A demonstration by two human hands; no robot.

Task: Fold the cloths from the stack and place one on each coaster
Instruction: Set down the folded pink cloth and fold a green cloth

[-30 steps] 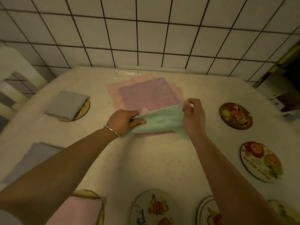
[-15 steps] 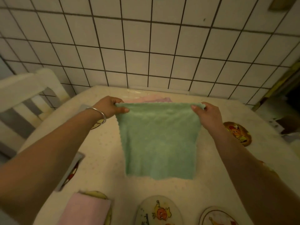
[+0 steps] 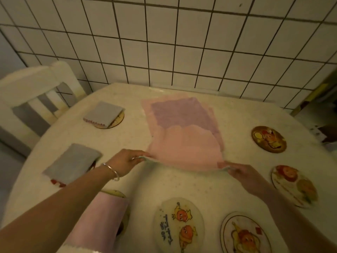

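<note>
My left hand (image 3: 127, 161) and my right hand (image 3: 242, 172) each pinch a near corner of one cloth (image 3: 186, 148). It lies spread flat with a pink face up and pale green showing at the pinched edges. Its far half covers the near part of the cloth stack (image 3: 182, 114), where a purple cloth lies on a pink one. Folded cloths lie on three coasters at the left: a grey one (image 3: 104, 114), another grey one (image 3: 73, 163) and a pink one (image 3: 102, 214). Bare picture coasters sit at the right (image 3: 269, 139) (image 3: 293, 186) and at the front (image 3: 179, 225) (image 3: 244, 234).
The table (image 3: 182, 187) has a pale speckled cover and stands against a white tiled wall (image 3: 164, 42). A white chair (image 3: 36, 92) stands at the table's left side. Dark clutter lies beyond the table's right edge.
The cloth hung green from both raised hands half a second ago. Now both hands are low and it lies flat over the stack's near part, pink face up.
</note>
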